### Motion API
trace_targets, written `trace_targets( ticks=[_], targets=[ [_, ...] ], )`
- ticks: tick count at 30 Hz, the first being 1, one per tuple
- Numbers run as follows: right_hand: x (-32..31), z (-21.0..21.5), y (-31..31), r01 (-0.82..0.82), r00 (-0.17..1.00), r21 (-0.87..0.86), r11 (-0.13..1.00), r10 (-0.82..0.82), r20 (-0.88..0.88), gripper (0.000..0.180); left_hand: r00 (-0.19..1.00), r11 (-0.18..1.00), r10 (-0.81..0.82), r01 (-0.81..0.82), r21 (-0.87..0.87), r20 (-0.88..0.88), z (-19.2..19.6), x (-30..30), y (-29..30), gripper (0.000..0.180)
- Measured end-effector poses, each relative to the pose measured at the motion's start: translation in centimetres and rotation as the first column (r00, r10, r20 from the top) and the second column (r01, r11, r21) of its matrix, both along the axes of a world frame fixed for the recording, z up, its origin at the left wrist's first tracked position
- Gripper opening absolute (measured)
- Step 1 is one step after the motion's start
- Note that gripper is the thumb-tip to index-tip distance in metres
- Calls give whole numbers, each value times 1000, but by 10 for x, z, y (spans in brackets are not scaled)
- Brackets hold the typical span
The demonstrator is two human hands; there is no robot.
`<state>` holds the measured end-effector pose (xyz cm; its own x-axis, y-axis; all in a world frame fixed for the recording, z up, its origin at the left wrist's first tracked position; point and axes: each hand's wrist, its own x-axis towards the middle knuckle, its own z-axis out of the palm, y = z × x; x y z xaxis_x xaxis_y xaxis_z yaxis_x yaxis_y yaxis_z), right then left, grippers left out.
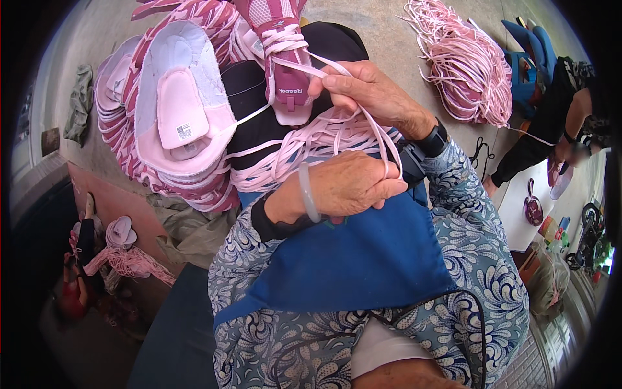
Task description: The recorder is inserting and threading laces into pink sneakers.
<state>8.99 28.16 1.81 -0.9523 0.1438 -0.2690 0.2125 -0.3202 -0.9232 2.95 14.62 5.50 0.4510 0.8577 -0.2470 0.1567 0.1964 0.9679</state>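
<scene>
A maroon and pink shoe upper [290, 84] lies on my lap, pale pink lace criss-crossed over its front. My right hand [372, 91], a dark watch on its wrist, pinches a pale pink shoelace [315, 57] beside the upper. Lower down, my left hand [343, 185], with a pale bangle on its wrist, is closed on a looped length of lace running down from the right hand. Under both hands a bundle of loose pink laces [278, 155] spreads across my blue apron [363, 259]. To the left, nested shoe uppers [184, 149] stand in a thick stack, pale insides showing.
A big heap of laced pink uppers [470, 71] sits on the floor at the far right. Beyond it, another person's arm [578, 117] works by a white board [521, 211]. At lower left a second person sits near more pink pieces [121, 233]. Grey-green cloth [191, 227] lies beside the stack.
</scene>
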Motion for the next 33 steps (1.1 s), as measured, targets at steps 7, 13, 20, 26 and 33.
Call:
trace_targets(
  ticks=[7,13,20,26,33],
  targets=[
    [0,-1,1,-108,994,313,944,107,21,30,395,462,886,-722,-516,242,-69,-40,-33,39],
    [-25,-26,3,9,998,296,955,10,-62,32,-63,382,844,-628,-678,533,-101,-53,1,33],
    [-26,-2,-17,107,977,697,709,55,-206,29,-220,116,887,-744,-658,406,-90,-49,11,31],
    [2,-2,-49,-285,907,743,605,420,6,13,39,337,915,-623,-706,402,-63,-50,-17,45],
    [7,39,-38,-452,805,779,435,576,145,26,60,486,789,-669,-562,611,-46,-54,-24,32]
  ],
)
